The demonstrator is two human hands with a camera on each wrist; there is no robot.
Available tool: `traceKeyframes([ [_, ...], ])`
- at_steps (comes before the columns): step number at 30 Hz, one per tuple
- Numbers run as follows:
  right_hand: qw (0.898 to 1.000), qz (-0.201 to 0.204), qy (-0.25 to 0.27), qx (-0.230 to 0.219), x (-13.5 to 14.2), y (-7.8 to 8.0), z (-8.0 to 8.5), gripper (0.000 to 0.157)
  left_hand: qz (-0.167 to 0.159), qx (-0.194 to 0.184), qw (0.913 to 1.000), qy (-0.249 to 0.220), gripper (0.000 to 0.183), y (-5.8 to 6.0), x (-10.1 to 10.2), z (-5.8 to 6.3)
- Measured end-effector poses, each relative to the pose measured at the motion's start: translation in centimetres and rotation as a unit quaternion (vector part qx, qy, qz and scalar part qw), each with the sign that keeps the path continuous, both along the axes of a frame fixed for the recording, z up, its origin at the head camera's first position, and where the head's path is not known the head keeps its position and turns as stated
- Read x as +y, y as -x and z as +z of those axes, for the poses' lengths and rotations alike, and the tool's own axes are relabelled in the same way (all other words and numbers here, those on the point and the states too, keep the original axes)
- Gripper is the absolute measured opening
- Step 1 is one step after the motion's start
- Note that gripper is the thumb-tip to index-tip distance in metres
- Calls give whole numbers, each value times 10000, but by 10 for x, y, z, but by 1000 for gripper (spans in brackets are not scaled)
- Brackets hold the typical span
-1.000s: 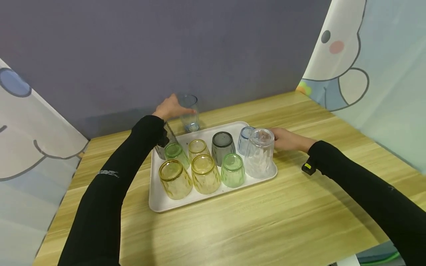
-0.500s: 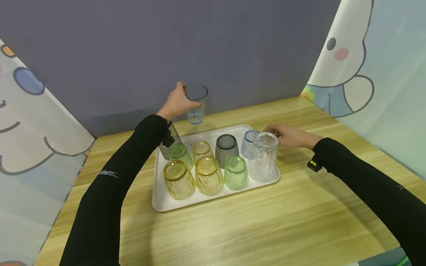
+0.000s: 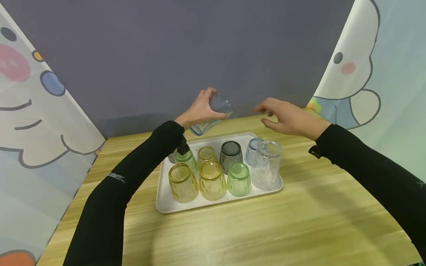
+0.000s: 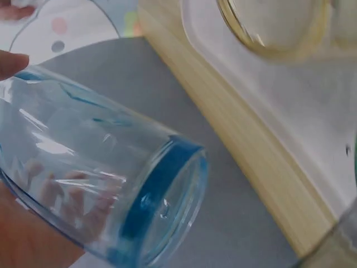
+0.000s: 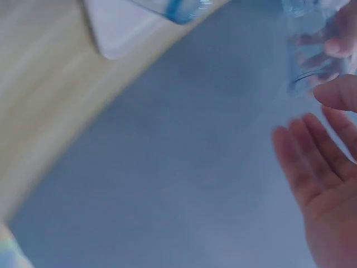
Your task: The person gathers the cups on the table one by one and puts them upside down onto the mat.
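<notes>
My left hand [image 3: 202, 110] grips a clear bluish drinking glass [image 3: 216, 115] and holds it tilted above the back edge of the tray. In the left wrist view the same glass [image 4: 95, 162] shows its thick blue base, with fingers visible through its wall. To its right my right hand [image 3: 287, 117] hangs in the air, holding nothing, fingers loosely bent and apart from the thumb. The right wrist view shows that hand [image 5: 329, 173] facing the glass [image 5: 315, 53], a gap between them. Below both hands lies a white tray [image 3: 186, 207] of upturned glasses.
On the tray stand yellow glasses [image 3: 213, 184], green glasses [image 3: 239, 183], a dark grey glass [image 3: 231, 159], a small blue glass [image 3: 251, 153] and a tall clear glass [image 3: 267, 170]. A grey wall [image 3: 213, 48] rises behind the wooden table [image 3: 266, 229].
My left hand has lifted the glass off the table, moved it rightward and tilted it. My right hand has left the glasses at the tray's right end and risen toward the held glass.
</notes>
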State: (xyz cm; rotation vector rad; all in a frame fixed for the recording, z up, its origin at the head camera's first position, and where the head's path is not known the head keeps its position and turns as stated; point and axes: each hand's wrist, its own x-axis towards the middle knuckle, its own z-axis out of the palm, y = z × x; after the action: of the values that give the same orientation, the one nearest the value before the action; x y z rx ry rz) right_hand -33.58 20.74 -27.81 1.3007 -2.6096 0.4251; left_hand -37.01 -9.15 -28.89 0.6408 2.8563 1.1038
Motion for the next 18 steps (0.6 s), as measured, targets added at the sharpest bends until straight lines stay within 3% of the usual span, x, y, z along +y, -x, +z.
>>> traceKeyframes([
  [2,9966,495,-137,650,-14,-3,8,37,-108,-46,9998,142,89,-2,6,0],
  [6,9764,1194,-674,1669,-45,-4,21,58,-261,-266,9991,186,93,-7,16,2],
  [11,9520,1028,-1557,2427,-77,-1,21,86,-234,-581,9973,-391,99,-11,26,4],
  [18,9440,748,-1729,2709,-89,10,9,76,-576,-572,9950,-582,89,-8,32,0],
])
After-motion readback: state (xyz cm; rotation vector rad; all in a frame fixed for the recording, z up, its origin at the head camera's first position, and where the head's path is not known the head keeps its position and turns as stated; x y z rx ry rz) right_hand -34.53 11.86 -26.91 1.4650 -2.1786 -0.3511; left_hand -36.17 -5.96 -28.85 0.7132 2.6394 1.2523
